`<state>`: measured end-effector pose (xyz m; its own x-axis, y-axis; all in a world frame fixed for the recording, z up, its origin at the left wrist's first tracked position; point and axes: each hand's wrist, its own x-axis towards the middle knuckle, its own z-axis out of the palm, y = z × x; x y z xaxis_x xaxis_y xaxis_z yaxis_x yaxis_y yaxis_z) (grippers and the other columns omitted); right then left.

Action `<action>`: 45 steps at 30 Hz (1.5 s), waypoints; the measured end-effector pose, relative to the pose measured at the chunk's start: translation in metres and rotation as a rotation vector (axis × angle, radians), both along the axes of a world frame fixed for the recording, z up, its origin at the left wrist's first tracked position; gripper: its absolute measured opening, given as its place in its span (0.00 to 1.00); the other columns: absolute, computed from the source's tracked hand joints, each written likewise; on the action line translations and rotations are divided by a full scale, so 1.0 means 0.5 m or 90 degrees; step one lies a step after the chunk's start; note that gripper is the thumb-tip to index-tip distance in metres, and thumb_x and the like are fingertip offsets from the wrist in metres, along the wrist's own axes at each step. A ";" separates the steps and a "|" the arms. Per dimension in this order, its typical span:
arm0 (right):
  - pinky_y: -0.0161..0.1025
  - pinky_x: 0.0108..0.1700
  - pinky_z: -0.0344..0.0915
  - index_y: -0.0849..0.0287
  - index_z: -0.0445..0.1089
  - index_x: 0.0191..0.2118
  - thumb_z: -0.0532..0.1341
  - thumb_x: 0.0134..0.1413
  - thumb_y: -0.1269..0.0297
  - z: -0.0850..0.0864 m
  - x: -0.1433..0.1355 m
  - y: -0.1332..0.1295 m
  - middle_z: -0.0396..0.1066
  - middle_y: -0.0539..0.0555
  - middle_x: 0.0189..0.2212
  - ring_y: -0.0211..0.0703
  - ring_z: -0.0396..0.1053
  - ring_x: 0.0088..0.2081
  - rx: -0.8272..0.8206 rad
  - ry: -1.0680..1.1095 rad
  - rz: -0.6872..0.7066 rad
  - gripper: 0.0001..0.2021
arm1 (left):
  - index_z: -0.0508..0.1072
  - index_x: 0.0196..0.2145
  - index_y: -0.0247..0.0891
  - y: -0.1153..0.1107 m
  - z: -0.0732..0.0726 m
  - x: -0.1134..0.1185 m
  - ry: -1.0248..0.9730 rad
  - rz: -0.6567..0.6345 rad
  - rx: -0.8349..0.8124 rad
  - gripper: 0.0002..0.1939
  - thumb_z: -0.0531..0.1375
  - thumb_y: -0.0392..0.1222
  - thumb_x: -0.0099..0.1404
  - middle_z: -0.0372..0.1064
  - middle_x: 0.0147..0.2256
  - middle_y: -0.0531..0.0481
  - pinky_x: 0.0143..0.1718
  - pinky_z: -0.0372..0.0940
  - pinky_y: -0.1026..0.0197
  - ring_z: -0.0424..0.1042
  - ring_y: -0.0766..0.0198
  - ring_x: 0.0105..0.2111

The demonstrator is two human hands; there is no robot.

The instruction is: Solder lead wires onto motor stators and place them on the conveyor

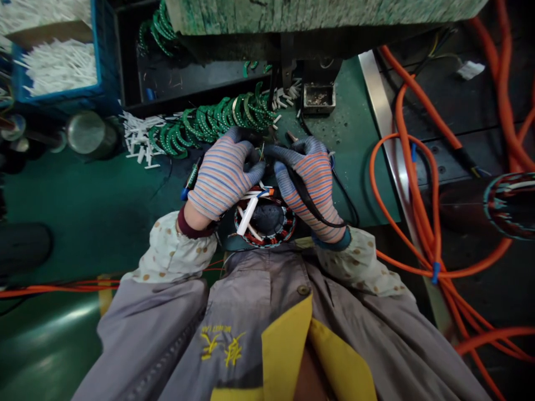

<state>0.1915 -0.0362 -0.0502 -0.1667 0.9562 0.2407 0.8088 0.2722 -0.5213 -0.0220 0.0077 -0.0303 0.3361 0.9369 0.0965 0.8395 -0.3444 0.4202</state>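
My left hand (228,172), in a striped glove with dark fingertips, is closed with thumb and fingers pinching thin wire ends (262,150). Opposite it, my right hand (309,181), gloved likewise, is closed around a black cord (307,195) that runs across the palm towards the wrist; its fingertips are close to the same wires. What the cord leads to is hidden. Just below both hands, against my body, sits a round motor stator (288,229) with dark red and black windings. White sleeving (247,216) and leads with blue and orange parts lie over its upper left side.
Green curved strips (217,120) are heaped behind my hands, with short white tubes (140,139) around them. A small metal box (319,98) stands behind. Blue bin (98,50) and metal jar (91,133) are left. Thick orange cables (434,211) run along the right.
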 end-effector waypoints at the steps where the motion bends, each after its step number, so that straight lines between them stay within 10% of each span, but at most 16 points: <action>1: 0.59 0.68 0.78 0.47 0.87 0.67 0.68 0.79 0.63 0.002 0.001 -0.003 0.80 0.62 0.62 0.63 0.78 0.63 0.000 -0.004 -0.001 0.18 | 0.81 0.42 0.42 0.000 0.001 -0.002 0.005 -0.002 -0.004 0.11 0.72 0.50 0.80 0.80 0.53 0.38 0.65 0.79 0.41 0.82 0.41 0.56; 6: 0.62 0.63 0.79 0.57 0.89 0.63 0.62 0.81 0.63 -0.007 0.008 -0.008 0.81 0.65 0.56 0.62 0.78 0.58 0.074 0.034 -0.008 0.19 | 0.82 0.45 0.43 0.001 -0.001 -0.017 -0.020 -0.029 -0.011 0.10 0.71 0.51 0.80 0.81 0.53 0.40 0.67 0.77 0.41 0.82 0.41 0.58; 15: 0.50 0.43 0.71 0.48 0.89 0.43 0.55 0.80 0.53 -0.073 0.025 -0.064 0.77 0.58 0.36 0.56 0.76 0.40 0.284 0.105 -0.074 0.23 | 0.82 0.44 0.44 0.004 -0.010 -0.010 -0.080 -0.009 0.007 0.06 0.72 0.46 0.79 0.81 0.50 0.42 0.64 0.79 0.41 0.82 0.44 0.54; 20: 0.49 0.42 0.67 0.42 0.89 0.44 0.57 0.76 0.48 -0.094 0.053 -0.107 0.76 0.55 0.32 0.55 0.74 0.37 0.233 0.027 0.004 0.20 | 0.83 0.44 0.43 0.008 0.002 -0.019 -0.056 -0.027 -0.004 0.05 0.72 0.45 0.78 0.82 0.49 0.43 0.64 0.80 0.42 0.82 0.45 0.53; 36: 0.53 0.46 0.75 0.43 0.87 0.40 0.56 0.74 0.51 -0.086 0.035 -0.085 0.79 0.56 0.33 0.58 0.76 0.40 0.232 0.096 -0.079 0.20 | 0.82 0.44 0.44 0.003 0.015 -0.008 -0.004 -0.025 0.001 0.06 0.72 0.46 0.79 0.82 0.50 0.41 0.61 0.80 0.41 0.82 0.43 0.54; 42: 0.55 0.58 0.78 0.50 0.87 0.69 0.61 0.79 0.61 -0.032 0.006 0.004 0.83 0.61 0.53 0.59 0.78 0.53 0.068 0.004 -0.028 0.23 | 0.81 0.44 0.44 0.002 0.008 -0.007 -0.018 -0.012 0.001 0.06 0.71 0.46 0.81 0.82 0.50 0.42 0.61 0.80 0.41 0.83 0.43 0.53; 45: 0.57 0.61 0.78 0.46 0.88 0.66 0.64 0.80 0.62 -0.031 0.006 0.014 0.83 0.61 0.54 0.60 0.77 0.55 0.033 0.011 -0.026 0.19 | 0.82 0.44 0.44 0.002 0.005 -0.007 -0.027 -0.010 0.003 0.06 0.71 0.46 0.80 0.82 0.50 0.42 0.60 0.81 0.41 0.83 0.44 0.52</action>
